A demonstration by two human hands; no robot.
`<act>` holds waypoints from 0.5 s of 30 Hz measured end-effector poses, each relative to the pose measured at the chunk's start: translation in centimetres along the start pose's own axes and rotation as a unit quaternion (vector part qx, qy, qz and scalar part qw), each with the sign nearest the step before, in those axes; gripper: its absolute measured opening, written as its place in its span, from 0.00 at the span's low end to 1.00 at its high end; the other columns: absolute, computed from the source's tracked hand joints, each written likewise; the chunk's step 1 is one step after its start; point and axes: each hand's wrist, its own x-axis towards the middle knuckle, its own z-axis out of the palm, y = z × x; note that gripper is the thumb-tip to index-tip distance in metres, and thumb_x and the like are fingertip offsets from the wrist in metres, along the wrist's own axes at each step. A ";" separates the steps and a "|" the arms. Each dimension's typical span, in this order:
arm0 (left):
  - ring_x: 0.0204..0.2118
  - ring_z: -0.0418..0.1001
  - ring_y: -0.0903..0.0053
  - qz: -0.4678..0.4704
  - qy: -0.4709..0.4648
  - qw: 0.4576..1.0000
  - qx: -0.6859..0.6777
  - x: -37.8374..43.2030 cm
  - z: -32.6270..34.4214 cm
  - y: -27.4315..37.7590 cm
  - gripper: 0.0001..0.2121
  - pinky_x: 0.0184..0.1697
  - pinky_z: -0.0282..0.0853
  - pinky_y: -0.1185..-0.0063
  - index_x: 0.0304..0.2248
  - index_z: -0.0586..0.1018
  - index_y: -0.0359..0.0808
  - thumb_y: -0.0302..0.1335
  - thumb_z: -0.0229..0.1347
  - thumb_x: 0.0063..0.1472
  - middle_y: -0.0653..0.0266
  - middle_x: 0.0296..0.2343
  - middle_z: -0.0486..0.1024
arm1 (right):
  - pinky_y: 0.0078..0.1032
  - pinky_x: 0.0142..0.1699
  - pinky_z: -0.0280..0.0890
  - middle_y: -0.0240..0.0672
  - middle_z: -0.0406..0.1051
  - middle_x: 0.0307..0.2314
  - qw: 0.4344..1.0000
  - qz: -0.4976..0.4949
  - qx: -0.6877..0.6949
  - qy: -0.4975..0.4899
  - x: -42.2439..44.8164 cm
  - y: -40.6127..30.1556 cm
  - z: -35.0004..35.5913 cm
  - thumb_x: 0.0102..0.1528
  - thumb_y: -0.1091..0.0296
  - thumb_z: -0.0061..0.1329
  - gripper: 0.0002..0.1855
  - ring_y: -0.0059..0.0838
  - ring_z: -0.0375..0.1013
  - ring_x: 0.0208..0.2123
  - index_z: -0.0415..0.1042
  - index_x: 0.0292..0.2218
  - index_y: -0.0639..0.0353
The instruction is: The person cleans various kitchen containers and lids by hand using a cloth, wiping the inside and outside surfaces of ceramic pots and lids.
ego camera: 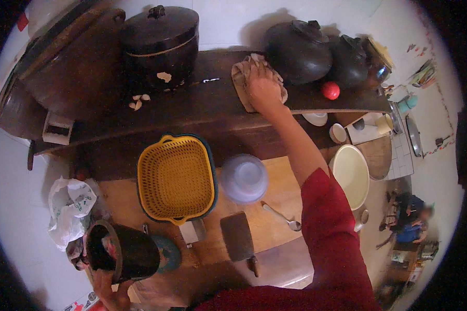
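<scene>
My right hand (264, 88) presses a crumpled checked cloth (242, 70) onto a dark wooden shelf (214, 101). A flat brown piece (242, 99) shows at the cloth's left edge; I cannot tell what it is. Close by on the right stands a black lidded pot (295, 54). At the lower left, the fingers of my left hand (111, 289) grip the rim of a black bucket-like container (138, 250). Its mouth faces left, with something pinkish inside. Below the shelf are a yellow plastic basket (177, 179), nested in a dark green one, and an upturned pale bowl (244, 179).
Garlic cloves (138, 102), a red round object (330, 90) and a large dark lidded jar (159, 46) rest on the shelf. A cleaver (237, 237), a spoon (280, 215) and a cream basin (350, 177) lie below. A plastic bag (72, 206) sits left. A person (410, 217) is far right.
</scene>
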 end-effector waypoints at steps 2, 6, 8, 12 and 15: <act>0.35 0.75 0.61 0.028 0.015 0.999 0.037 0.3 0.3 -0.5 0.23 0.40 0.70 0.70 0.39 0.77 0.31 0.27 0.69 0.41 0.52 0.34 0.76 | 0.39 0.55 0.58 0.52 0.63 0.48 0.999 0.036 -0.010 -0.030 2.5 -1.0 0.7 0.53 0.62 0.44 0.27 0.48 0.62 0.51 0.57 0.50 0.69; 0.35 0.74 0.59 0.009 0.017 0.999 0.034 1.1 0.5 -1.0 0.22 0.41 0.70 0.69 0.37 0.77 0.31 0.28 0.69 0.41 0.51 0.34 0.76 | 0.39 0.52 0.61 0.53 0.64 0.47 0.979 0.130 0.103 -0.122 7.7 -0.5 3.2 0.54 0.58 0.43 0.28 0.50 0.63 0.50 0.59 0.50 0.69; 0.36 0.74 0.58 0.013 0.014 1.000 0.015 1.5 0.5 -0.6 0.21 0.42 0.69 0.68 0.37 0.78 0.31 0.28 0.69 0.41 0.52 0.35 0.76 | 0.40 0.48 0.65 0.48 0.67 0.45 0.961 0.160 0.188 -0.121 8.9 -0.1 3.7 0.53 0.58 0.44 0.23 0.49 0.66 0.47 0.64 0.47 0.62; 0.39 0.73 0.57 -0.001 0.009 1.000 -0.001 0.2 1.6 -2.4 0.20 0.45 0.67 0.67 0.38 0.78 0.31 0.26 0.67 0.43 0.50 0.35 0.76 | 0.39 0.46 0.66 0.38 0.69 0.45 0.955 0.050 0.262 -0.132 8.7 -4.0 2.7 0.49 0.62 0.48 0.26 0.48 0.70 0.42 0.65 0.51 0.40; 0.43 0.71 0.57 -0.013 -0.008 0.998 0.055 0.0 1.9 -2.4 0.22 0.49 0.65 0.66 0.40 0.77 0.32 0.26 0.67 0.42 0.49 0.37 0.75 | 0.41 0.45 0.66 0.43 0.69 0.43 0.958 0.003 0.285 -0.021 7.0 -8.0 1.4 0.48 0.63 0.49 0.25 0.49 0.70 0.41 0.66 0.49 0.45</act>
